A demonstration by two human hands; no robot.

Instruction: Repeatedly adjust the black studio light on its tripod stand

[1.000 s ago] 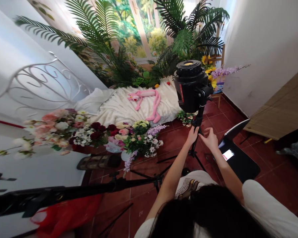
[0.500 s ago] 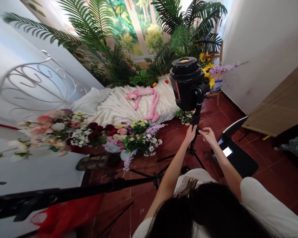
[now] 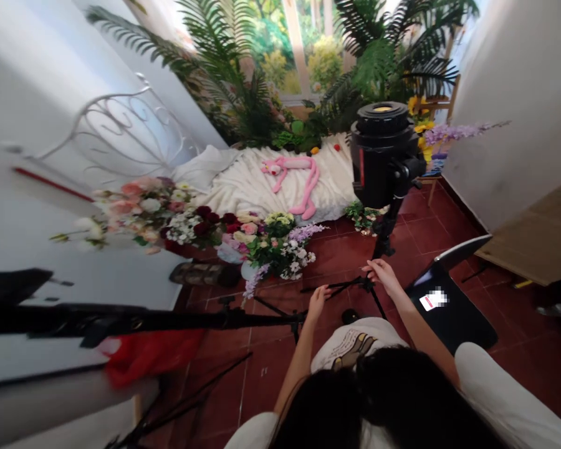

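Note:
A black studio light (image 3: 384,156) stands upright on a black stand (image 3: 384,234), with its round top facing up. My right hand (image 3: 384,274) is just below the clamp of this stand, beside the column, fingers loosely bent and apart, with nothing visible in them. Lower and to the left, my left hand (image 3: 318,300) hovers over the stand's legs, away from the column. Its fingers are slightly curled and hold nothing that I can see. Part of the column behind my right hand is hidden.
A second black pole (image 3: 168,319) crosses from the left. Artificial flowers (image 3: 252,243) front a white blanket (image 3: 243,187) with a pink plush toy (image 3: 311,187). On the right, a black chair (image 3: 462,312) bears a phone (image 3: 433,300). A red bag (image 3: 154,352) is lower left.
My left hand has let go of the light stand and moved down and left. My right hand has moved slightly down. The view has shifted, so the room appears further right.

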